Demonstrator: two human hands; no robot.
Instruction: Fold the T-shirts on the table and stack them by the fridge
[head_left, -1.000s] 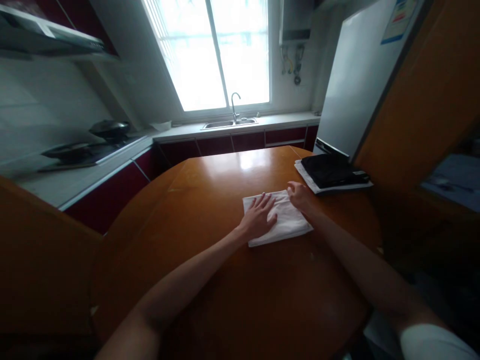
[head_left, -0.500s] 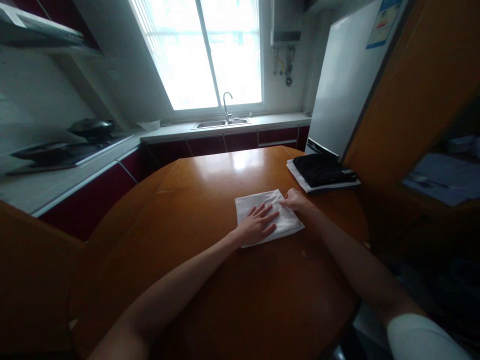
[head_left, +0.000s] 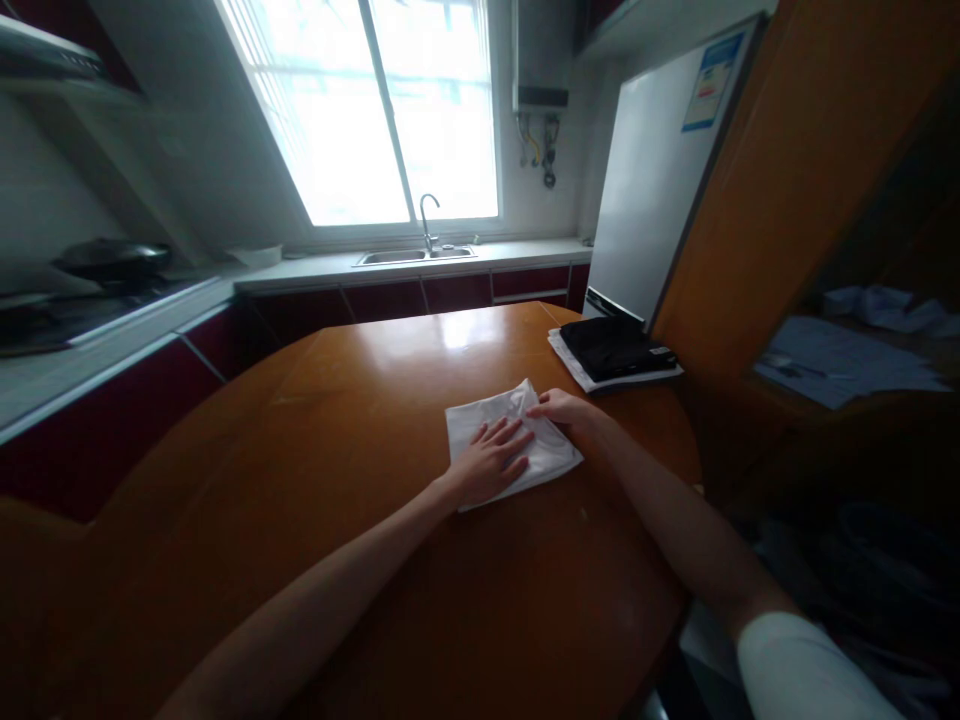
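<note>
A white folded cloth (head_left: 480,411) lies on the wooden table (head_left: 360,400) in front of me. My left hand (head_left: 491,462) rests flat on its near middle with the fingers spread. At the cloth's far right edge, my right hand (head_left: 562,408) pinches the fabric between thumb and fingers. The fabric there is raised and wrinkled. Whether it is a garment or a plain cloth I cannot tell.
Black folded fabric (head_left: 611,345) lies on a white folded piece (head_left: 577,370) at the table's right, by the fridge (head_left: 637,190). Beyond the table are a sink (head_left: 394,257) and a window. A pan (head_left: 112,258) stands on the stove at left.
The view has turned a little to the right. My right hand has drawn the cloth's far right edge slightly inward and up, wrinkling it. The left hand stays flat on the cloth.
</note>
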